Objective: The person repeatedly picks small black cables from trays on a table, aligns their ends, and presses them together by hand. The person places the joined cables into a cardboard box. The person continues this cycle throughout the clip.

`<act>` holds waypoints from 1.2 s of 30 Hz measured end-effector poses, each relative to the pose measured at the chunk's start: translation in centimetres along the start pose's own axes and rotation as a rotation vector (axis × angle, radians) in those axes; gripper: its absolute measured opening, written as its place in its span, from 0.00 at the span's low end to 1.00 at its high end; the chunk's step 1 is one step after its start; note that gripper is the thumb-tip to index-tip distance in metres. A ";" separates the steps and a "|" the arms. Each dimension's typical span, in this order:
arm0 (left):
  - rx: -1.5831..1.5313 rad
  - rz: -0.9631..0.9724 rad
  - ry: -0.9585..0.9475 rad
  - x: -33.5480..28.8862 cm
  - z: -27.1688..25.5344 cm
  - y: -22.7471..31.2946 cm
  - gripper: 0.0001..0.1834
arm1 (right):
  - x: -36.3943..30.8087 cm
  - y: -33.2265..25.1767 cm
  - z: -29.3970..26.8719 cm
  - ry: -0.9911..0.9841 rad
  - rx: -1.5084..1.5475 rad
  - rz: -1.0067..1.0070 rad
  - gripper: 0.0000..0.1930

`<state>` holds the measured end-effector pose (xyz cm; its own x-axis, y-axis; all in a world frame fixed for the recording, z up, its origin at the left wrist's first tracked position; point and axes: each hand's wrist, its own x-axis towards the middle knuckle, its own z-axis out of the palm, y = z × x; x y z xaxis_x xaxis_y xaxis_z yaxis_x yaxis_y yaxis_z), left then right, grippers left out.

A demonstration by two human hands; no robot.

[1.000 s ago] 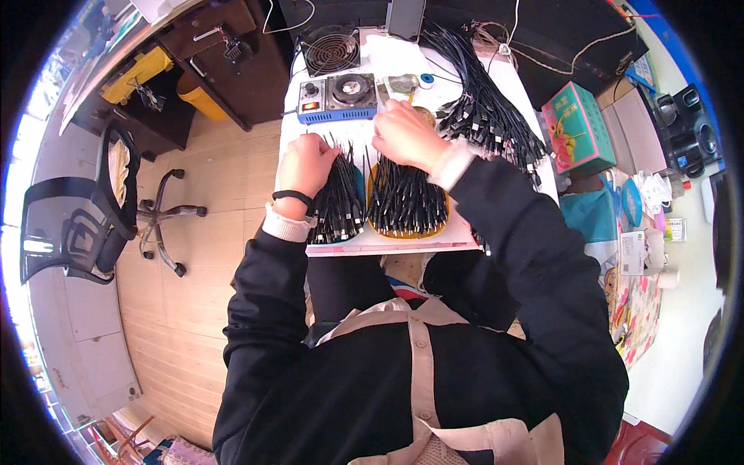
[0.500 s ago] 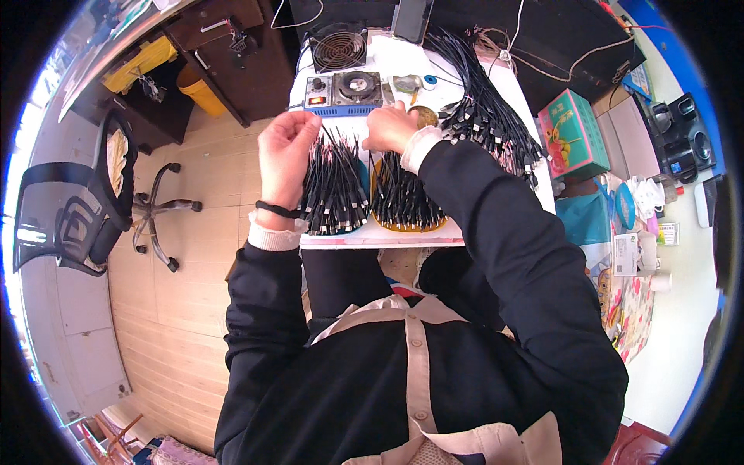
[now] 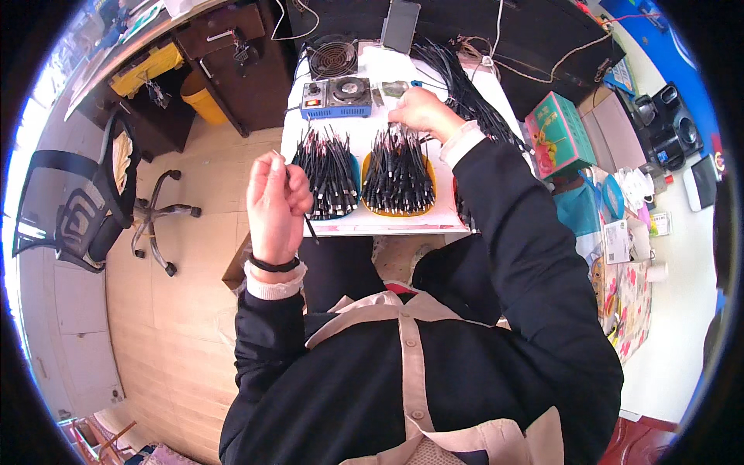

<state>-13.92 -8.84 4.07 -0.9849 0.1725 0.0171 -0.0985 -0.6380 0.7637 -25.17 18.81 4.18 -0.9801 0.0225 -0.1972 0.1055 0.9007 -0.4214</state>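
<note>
My left hand (image 3: 276, 203) is closed on a short black cable (image 3: 310, 225), just left of a blue-rimmed tray (image 3: 358, 174). The cable's dark end sticks out below the fingers, and a thin tip shows above them. My right hand (image 3: 426, 114) has its fingertips pinched together over the far end of a yellow tray (image 3: 399, 212); what they hold, if anything, is too small to make out. Each tray carries a thick bunch of black cables (image 3: 329, 174) with metal plugs toward me and stripped, reddish ends away from me.
Beyond the trays stand a blue device (image 3: 335, 98) with a round top and an orange switch, and a fan (image 3: 333, 60). A phone (image 3: 400, 27) leans at the back. More long black cables (image 3: 473, 93) lie at the right, beside a green and pink box (image 3: 559, 136).
My left hand has drawn back toward me from the far side of the cables, with a cable now visible in it. My right hand has shifted right, over the yellow tray's far end.
</note>
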 end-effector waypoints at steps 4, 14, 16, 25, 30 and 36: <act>-0.123 -0.188 -0.011 -1.6 -0.3 -2.7 0.04 | -1.2 2.4 0.9 0.004 -0.111 0.042 0.22; -0.090 -0.204 -0.179 -5.2 1.7 -4.5 0.05 | -8.3 1.9 -0.5 0.157 0.366 -0.324 0.09; 0.002 -0.179 -0.171 -6.4 2.8 -4.4 0.05 | -12.0 1.0 -0.3 0.178 0.508 -0.487 0.06; -0.218 -0.216 -0.252 -7.7 3.5 -4.5 0.08 | -16.3 0.5 1.8 0.141 0.581 -0.427 0.12; -0.272 -0.258 -0.080 -7.8 1.0 -3.2 0.07 | -10.8 -0.8 2.3 0.190 0.340 -0.417 0.13; -0.235 -0.182 -0.075 -8.0 -1.8 -2.1 0.05 | -2.6 -5.5 4.4 0.128 0.213 -0.326 0.14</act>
<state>-6.12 -10.24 1.13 -0.9355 0.3495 -0.0517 -0.3113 -0.7462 0.5885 -22.44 11.94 3.13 -0.9795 -0.1835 0.0829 -0.1948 0.7599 -0.6202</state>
